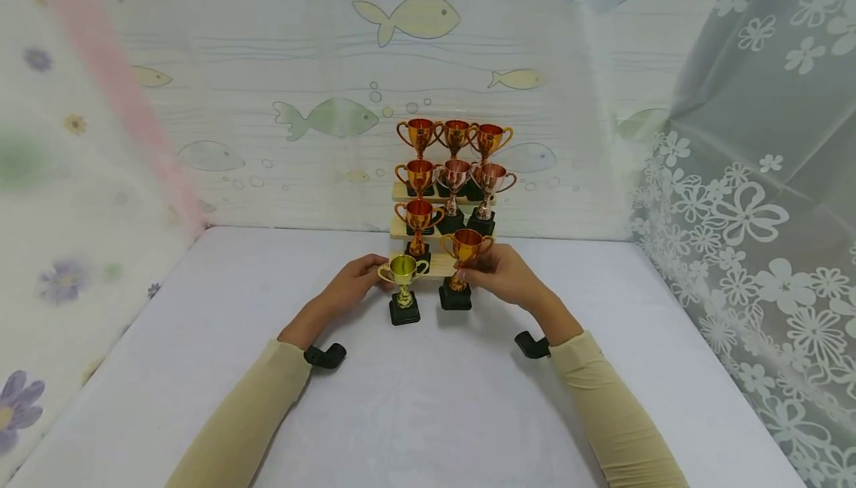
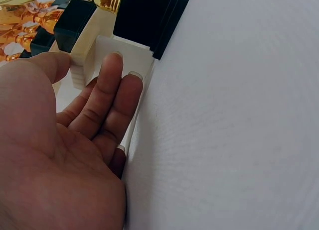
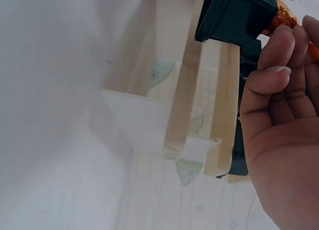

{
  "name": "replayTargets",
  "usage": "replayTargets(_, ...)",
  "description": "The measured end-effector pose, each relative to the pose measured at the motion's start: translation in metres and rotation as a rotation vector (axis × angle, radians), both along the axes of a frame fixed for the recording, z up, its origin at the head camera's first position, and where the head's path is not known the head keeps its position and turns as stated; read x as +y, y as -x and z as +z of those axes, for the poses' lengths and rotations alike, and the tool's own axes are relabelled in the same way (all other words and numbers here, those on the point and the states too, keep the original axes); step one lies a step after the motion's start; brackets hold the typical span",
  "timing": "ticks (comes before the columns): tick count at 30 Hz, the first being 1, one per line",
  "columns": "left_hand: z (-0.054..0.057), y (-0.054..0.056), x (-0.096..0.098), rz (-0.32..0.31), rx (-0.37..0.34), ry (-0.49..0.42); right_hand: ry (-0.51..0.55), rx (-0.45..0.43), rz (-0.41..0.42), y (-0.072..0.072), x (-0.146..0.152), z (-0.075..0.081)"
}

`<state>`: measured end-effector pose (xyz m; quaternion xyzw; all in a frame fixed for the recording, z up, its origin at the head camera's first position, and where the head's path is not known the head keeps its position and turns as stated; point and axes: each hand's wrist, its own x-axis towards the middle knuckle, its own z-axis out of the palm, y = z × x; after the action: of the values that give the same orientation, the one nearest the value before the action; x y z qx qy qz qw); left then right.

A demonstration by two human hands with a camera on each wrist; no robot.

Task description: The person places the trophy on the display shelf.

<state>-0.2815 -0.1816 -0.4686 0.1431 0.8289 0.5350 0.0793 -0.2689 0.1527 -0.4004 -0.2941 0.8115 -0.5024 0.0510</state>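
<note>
My right hand [image 1: 501,274] pinches the stem of an orange-gold trophy cup [image 1: 466,245]; its black base [image 3: 239,16] is in front of the right part of the wooden stepped stand [image 1: 440,265]. At the stand's left end, my left hand [image 1: 351,284] grips the lowest step, thumb against the step end [image 2: 82,73] and fingers beneath it. A yellow-gold trophy [image 1: 404,271] stands upright on the table before the stand, near the left fingers. On the lowest step, at left, is another orange-gold trophy [image 1: 418,217].
Orange-gold trophies [image 1: 456,134] line the top step. The middle step bears an orange-gold one [image 1: 420,175] at left and two rose-coloured ones [image 1: 492,180]. White cloth covers the table [image 1: 414,414]. A fish-patterned curtain [image 1: 321,50] hangs close behind the stand.
</note>
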Motion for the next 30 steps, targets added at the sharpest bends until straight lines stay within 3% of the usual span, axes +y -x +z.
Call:
replayTargets(22, 0.001, 0.0, 0.0, -0.013, 0.0, 0.002, 0.101, 0.109, -0.211, 0.019, -0.006, 0.0)
replayTargets(30, 0.0, 0.0, 0.0, -0.005, -0.003, -0.006, 0.106, 0.106, -0.277, 0.024, -0.007, -0.004)
